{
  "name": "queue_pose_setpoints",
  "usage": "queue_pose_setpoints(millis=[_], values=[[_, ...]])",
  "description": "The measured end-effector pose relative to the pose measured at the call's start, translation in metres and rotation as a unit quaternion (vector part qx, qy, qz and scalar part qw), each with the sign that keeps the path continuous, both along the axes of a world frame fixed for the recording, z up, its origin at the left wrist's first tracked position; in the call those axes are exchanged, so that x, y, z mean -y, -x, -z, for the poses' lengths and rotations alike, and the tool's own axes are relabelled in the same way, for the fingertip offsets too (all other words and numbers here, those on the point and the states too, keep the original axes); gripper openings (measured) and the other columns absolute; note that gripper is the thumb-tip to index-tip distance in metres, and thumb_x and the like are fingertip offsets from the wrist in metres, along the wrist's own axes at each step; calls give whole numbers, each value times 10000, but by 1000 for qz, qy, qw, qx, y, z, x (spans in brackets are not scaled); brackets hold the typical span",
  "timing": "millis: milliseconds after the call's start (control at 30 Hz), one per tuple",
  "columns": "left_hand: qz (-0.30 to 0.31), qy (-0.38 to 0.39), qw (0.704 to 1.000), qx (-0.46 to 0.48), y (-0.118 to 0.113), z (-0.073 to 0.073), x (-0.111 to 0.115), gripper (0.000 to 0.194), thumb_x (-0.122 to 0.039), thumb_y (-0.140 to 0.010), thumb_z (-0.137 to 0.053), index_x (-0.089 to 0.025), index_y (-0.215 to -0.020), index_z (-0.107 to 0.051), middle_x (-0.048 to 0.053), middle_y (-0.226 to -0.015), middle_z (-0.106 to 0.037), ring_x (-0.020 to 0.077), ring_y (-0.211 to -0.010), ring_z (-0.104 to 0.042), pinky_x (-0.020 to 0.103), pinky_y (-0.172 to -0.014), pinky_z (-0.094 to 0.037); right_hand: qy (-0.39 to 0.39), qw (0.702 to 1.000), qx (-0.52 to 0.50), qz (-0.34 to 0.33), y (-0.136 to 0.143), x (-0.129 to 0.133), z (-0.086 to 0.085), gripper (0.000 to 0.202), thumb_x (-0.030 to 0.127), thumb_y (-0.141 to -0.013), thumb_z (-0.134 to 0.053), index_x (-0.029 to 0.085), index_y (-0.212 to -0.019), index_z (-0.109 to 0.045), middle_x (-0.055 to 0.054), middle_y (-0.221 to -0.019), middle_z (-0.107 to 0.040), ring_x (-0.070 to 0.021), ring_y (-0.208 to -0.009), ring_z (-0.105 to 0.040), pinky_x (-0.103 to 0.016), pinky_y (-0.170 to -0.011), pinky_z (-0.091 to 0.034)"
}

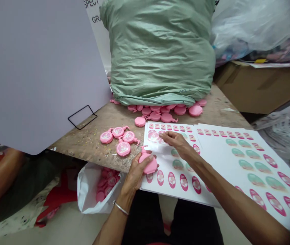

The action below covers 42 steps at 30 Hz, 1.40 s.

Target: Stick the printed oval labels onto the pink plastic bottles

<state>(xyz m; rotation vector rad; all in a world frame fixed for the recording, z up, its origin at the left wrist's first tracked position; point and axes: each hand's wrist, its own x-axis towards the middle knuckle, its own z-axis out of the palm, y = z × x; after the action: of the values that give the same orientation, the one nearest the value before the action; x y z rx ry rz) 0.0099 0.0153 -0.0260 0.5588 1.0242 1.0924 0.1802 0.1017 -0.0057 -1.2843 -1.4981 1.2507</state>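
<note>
Worn brown tabletop (pixel 226 102) bears a bulging green sack (pixel 160 51). Printed sticker sheets (pixel 217 160) lie toward its front edge. Over them, the right hand (pixel 177 141) has its fingertips pinched together; whether they grip a sticker is unclear. The left hand (pixel 134 174) clasps a pink disc (pixel 149 165) above the sheets' left edge. Four labelled pieces (pixel 123 148) cluster nearby; plain ones (pixel 167 118) crowd the sack's base.
</note>
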Motion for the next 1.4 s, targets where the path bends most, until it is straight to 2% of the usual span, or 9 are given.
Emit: queue_pose_setpoints(millis=[100,167,267,400,533,767,1100,1400], values=[[-2,24,999,36,1,-13,0,524,-531,-808,-603,-142,-1154,-550,157,-1008,-688,196,-680,-691,279,-539,-565,-40,999,3,-15,-7,18,-15,329,519,-755,-656,194,-805,-670,3,-729,-626,-130,-662,-531,-259,-598,-399],[-10,41,998,51,0,-22,-1,574,-606,-828,-517,-150,-1176,-548,159,-1004,-693,203,-681,-692,285,-522,-567,-55,997,21,-50,-8,34,-22,319,500,-782,-641,211,-888,-721,-25,-850,-693,-179,-783,-600,-290,-686,-450],[-3,58,997,56,-5,-28,-1,596,-620,-842,-477,-167,-1225,-537,131,-952,-705,207,-657,-692,290,-494,-565,-81,991,49,-98,-8,55,-28,283,461,-821,-614,235,-929,-747,-36,-929,-722,-210,-873,-635,-322,-784,-472],[15,51,996,74,-13,-26,0,592,-589,-857,-483,-172,-1277,-512,100,-876,-712,203,-650,-692,282,-487,-561,-110,985,84,-101,-11,68,-29,253,429,-838,-608,252,-954,-746,-28,-921,-722,-193,-857,-638,-324,-802,-475],[31,50,995,83,-18,-23,1,610,-601,-867,-449,-126,-1241,-540,100,-800,-712,195,-616,-682,272,-476,-555,-114,984,99,-92,-16,73,-28,253,420,-849,-599,249,-974,-738,-28,-915,-722,-189,-834,-636,-325,-774,-488],[40,48,995,77,-24,-29,2,596,-592,-893,-397,-82,-1121,-607,105,-745,-702,189,-625,-677,251,-477,-548,-137,982,103,-77,-19,78,-29,225,394,-847,-604,241,-943,-740,-34,-902,-725,-192,-839,-635,-334,-785,-491],[33,31,997,69,-25,-31,3,574,-585,-891,-415,-85,-1076,-629,103,-778,-700,179,-654,-672,238,-487,-548,-154,979,115,-70,-18,78,-28,238,402,-853,-597,244,-965,-736,-37,-912,-724,-198,-846,-626,-358,-798,-482],[47,43,997,53,-23,-35,3,610,-640,-853,-429,-118,-1104,-620,77,-743,-699,176,-614,-671,192,-406,-476,-155,978,121,-74,-16,77,-34,228,402,-848,-597,237,-916,-737,-30,-862,-720,-174,-758,-614,-342,-738,-478]])
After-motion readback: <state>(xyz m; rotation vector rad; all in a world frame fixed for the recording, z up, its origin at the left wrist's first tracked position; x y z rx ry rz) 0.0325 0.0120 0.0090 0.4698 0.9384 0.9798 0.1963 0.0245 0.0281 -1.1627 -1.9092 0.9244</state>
